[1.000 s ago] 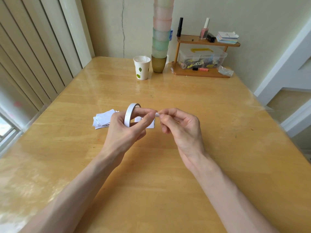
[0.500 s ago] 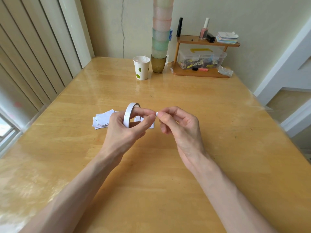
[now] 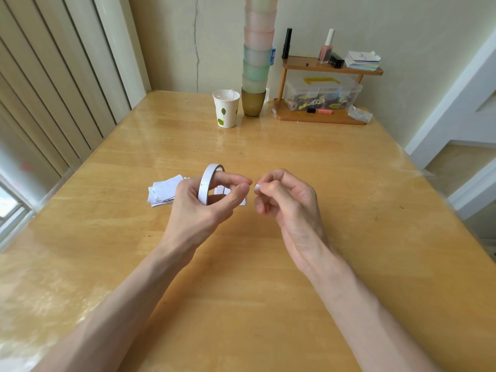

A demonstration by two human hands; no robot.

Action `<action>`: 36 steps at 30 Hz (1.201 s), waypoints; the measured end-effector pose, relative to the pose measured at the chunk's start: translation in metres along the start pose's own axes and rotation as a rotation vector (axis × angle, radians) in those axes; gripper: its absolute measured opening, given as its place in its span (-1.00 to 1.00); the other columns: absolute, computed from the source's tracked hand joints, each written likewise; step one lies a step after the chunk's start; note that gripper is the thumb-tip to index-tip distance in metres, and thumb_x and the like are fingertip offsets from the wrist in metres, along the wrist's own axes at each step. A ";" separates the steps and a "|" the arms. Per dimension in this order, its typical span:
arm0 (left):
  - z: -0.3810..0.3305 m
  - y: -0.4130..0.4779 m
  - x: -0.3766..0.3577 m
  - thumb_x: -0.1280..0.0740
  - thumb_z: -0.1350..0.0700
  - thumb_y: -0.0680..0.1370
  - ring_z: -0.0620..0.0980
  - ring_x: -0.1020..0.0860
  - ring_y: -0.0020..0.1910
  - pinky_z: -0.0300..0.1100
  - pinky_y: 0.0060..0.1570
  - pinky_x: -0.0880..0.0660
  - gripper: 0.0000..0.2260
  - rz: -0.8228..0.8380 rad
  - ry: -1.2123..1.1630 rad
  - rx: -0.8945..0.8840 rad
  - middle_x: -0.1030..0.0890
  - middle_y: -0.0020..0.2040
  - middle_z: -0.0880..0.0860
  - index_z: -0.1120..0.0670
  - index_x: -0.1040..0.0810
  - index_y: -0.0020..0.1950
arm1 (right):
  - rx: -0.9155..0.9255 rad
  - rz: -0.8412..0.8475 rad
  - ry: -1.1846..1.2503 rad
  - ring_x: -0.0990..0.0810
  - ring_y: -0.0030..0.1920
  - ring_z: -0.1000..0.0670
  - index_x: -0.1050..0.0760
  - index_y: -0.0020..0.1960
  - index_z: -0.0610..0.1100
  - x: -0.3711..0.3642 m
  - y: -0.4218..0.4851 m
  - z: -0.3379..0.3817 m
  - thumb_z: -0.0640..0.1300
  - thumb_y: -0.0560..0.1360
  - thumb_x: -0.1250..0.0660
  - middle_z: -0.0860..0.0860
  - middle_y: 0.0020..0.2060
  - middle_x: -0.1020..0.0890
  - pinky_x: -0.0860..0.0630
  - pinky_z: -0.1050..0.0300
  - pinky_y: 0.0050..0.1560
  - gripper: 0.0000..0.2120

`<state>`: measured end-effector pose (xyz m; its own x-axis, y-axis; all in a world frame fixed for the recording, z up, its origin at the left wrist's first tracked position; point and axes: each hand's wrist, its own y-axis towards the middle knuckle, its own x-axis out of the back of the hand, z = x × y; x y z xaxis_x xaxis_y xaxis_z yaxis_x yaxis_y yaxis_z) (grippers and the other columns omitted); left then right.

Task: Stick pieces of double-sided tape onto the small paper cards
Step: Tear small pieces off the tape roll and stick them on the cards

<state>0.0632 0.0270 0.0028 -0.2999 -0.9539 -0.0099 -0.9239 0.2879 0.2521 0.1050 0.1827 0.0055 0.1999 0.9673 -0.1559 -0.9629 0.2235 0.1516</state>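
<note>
Since a moment ago the hands have drawn slightly apart, and a small gap now shows where their fingertips met. At the left, a loose pile of small paper cards [image 3: 163,190] lies on the wooden table [image 3: 241,291], within easy reach. Just right of it, the left hand [image 3: 196,208] hovers above the table with its fingers curled around a white tape roll [image 3: 208,181], held upright on edge, probably to steady it for tearing. One more card [image 3: 243,202] seems to lie beneath this hand, mostly hidden. Further right, the right hand [image 3: 290,205] pinches a small white piece of tape [image 3: 256,187] between thumb and forefinger. It appears torn free, ready to press onto a card.
</note>
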 end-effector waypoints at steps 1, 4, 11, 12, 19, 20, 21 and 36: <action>0.000 0.000 0.000 -0.46 0.17 0.57 -0.08 -0.28 -0.48 -0.32 -0.44 -0.27 -0.93 -0.001 0.002 -0.002 -0.52 -0.31 -0.05 0.13 -0.72 -0.09 | 0.001 0.003 -0.001 -0.46 -0.28 -0.09 -0.58 -0.23 -0.06 0.000 0.000 0.000 -0.18 0.49 -0.34 -0.12 -0.31 -0.53 -0.39 0.07 -0.18 -0.87; 0.000 0.000 0.000 -0.46 0.18 0.57 -0.08 -0.29 -0.48 -0.33 -0.43 -0.28 -0.93 0.001 0.008 -0.011 -0.52 -0.30 -0.06 0.13 -0.71 -0.09 | 0.002 0.007 0.003 -0.47 -0.29 -0.08 -0.56 -0.23 -0.06 0.001 0.000 0.000 -0.19 0.48 -0.32 -0.08 -0.30 -0.54 -0.38 0.07 -0.18 -0.87; 0.001 0.001 0.001 -0.46 0.18 0.58 -0.09 -0.29 -0.48 -0.34 -0.43 -0.27 -0.93 0.003 0.010 -0.011 -0.51 -0.31 -0.07 0.15 -0.71 -0.07 | 0.000 0.015 0.016 -0.45 -0.28 -0.09 -0.55 -0.18 -0.06 0.001 0.000 -0.001 -0.23 0.44 -0.29 -0.07 -0.32 -0.52 -0.37 0.07 -0.18 -0.89; 0.001 0.001 0.001 -0.46 0.18 0.58 -0.09 -0.28 -0.48 -0.33 -0.43 -0.27 -0.94 0.004 0.009 -0.010 -0.51 -0.31 -0.06 0.14 -0.72 -0.07 | -0.001 0.017 0.019 -0.45 -0.28 -0.09 -0.56 -0.17 -0.07 0.001 0.000 -0.001 -0.22 0.45 -0.30 -0.07 -0.33 -0.52 -0.37 0.08 -0.19 -0.90; 0.003 0.000 0.000 -0.47 0.18 0.58 -0.16 -0.41 -0.50 -0.37 -0.38 -0.32 -0.93 -0.026 0.115 -0.072 -0.47 -0.37 -0.09 0.12 -0.76 0.00 | -0.008 0.038 -0.005 -0.46 -0.26 -0.10 -0.60 -0.11 -0.12 0.000 0.000 -0.002 -0.20 0.44 -0.28 -0.10 -0.28 -0.56 -0.37 0.03 -0.16 -0.88; 0.003 0.000 0.000 -0.48 0.18 0.58 -0.16 -0.42 -0.50 -0.37 -0.39 -0.30 -0.94 -0.032 0.136 -0.084 -0.47 -0.37 -0.07 0.11 -0.76 0.00 | -0.009 0.039 -0.008 -0.46 -0.26 -0.10 -0.61 -0.12 -0.12 0.000 0.000 -0.002 -0.20 0.44 -0.28 -0.10 -0.27 -0.56 -0.37 0.02 -0.15 -0.87; 0.003 0.000 -0.001 -0.49 0.17 0.57 -0.15 -0.41 -0.50 -0.35 -0.40 -0.29 -0.94 -0.038 0.152 -0.094 -0.48 -0.36 -0.05 0.10 -0.76 -0.01 | -0.010 0.039 -0.011 -0.47 -0.26 -0.09 -0.61 -0.12 -0.11 0.000 0.000 -0.002 -0.20 0.44 -0.28 -0.11 -0.27 -0.57 -0.37 0.02 -0.15 -0.87; 0.013 0.001 0.002 -0.55 0.10 0.54 -0.12 -0.39 -0.47 -0.33 -0.39 -0.32 -0.94 -0.289 0.291 -0.183 -0.60 -0.30 -0.09 0.02 -0.73 -0.13 | 0.018 0.085 -0.175 -0.54 -0.30 -0.03 -0.68 0.14 -0.07 -0.004 -0.002 -0.006 -0.22 0.47 -0.27 -0.16 -0.07 -0.59 -0.43 0.08 -0.12 -0.68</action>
<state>0.0588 0.0264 -0.0094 0.0681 -0.9846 0.1611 -0.8948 0.0112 0.4463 0.1048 0.1781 0.0000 0.1475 0.9886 0.0297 -0.9747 0.1402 0.1743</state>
